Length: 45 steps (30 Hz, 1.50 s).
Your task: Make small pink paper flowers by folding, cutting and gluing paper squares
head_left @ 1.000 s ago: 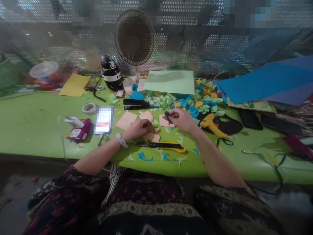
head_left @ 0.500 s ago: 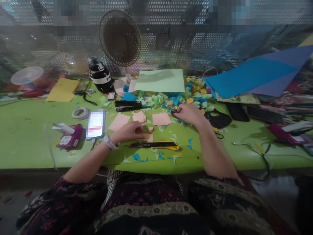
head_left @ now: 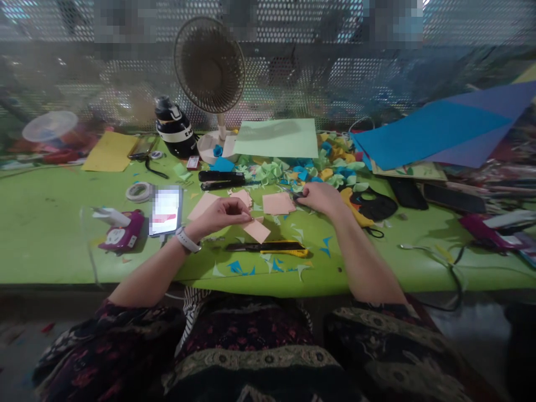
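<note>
My left hand (head_left: pixel 221 215) pinches a small peach paper piece (head_left: pixel 257 230) between thumb and fingertips, tilted above the table in front of me. Fingers curled, my right hand (head_left: pixel 321 197) is closed round the dark handles of a pair of scissors (head_left: pixel 298 195); their blades point toward the left and back. Between the hands lies a stack of peach paper squares (head_left: pixel 276 204). More peach squares (head_left: pixel 241 196) and a larger peach sheet (head_left: pixel 204 205) are partly hidden behind my left hand. A yellow and black utility knife (head_left: pixel 285 249) rests nearest to me.
Behind the hands are a black stapler (head_left: pixel 221 177), a heap of green, blue and yellow paper pieces (head_left: pixel 272 171), a fan (head_left: pixel 209 67) and a bottle (head_left: pixel 176 131). Left are a phone (head_left: pixel 164 211) and tape (head_left: pixel 139 192). Blue sheets (head_left: pixel 435 134) lie right. Paper scraps litter the front.
My left hand has picked the peach paper piece up off the table and turned it, its free end now angled toward me. The right hand stays nearly in place with the scissors.
</note>
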{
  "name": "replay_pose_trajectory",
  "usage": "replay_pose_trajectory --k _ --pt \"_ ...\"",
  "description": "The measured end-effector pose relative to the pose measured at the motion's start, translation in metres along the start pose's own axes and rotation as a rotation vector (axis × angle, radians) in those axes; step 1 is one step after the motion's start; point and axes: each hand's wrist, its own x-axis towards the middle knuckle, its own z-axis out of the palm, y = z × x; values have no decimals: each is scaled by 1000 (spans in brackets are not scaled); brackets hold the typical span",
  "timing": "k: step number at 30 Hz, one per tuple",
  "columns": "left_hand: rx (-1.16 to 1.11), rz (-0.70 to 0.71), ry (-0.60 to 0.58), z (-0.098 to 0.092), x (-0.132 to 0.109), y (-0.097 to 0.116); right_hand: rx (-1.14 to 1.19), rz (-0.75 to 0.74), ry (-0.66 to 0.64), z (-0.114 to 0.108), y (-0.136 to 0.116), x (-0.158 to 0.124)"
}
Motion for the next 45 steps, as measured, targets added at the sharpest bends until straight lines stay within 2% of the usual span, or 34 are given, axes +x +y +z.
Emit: replay_pose_trajectory --k 4,11,13,16,20,23,25,29,34,38,45 --pt "-83 3 88 3 1 -1 -31 16 8 1 -1 0" --pt "-118 -26 135 5 1 -3 -33 40 -42 0 2 2" --pt "-118 -23 148 6 1 -3 10 1 14 -2 -1 -3" --pt "-147 -26 157 5 1 -6 187 -228 179 -4 -16 -16" --pt "-217 -52 147 4 1 -8 380 -832 251 6 -44 -36" --pt "-288 -109 136 5 2 -8 398 -1041 395 16 -55 -46" --pt "-365 -162 149 7 2 -6 360 -1054 478 21 -57 -50" --pt "-535 -259 145 11 3 -6 247 -963 593 24 -57 -57" --pt "-446 -261 64 13 2 -8 199 -1020 576 25 -60 -56" --pt "-387 -232 57 14 1 -5 245 -1050 609 29 -61 -50" --pt "-330 -196 68 14 1 -7 412 -1029 583 37 -63 -41"
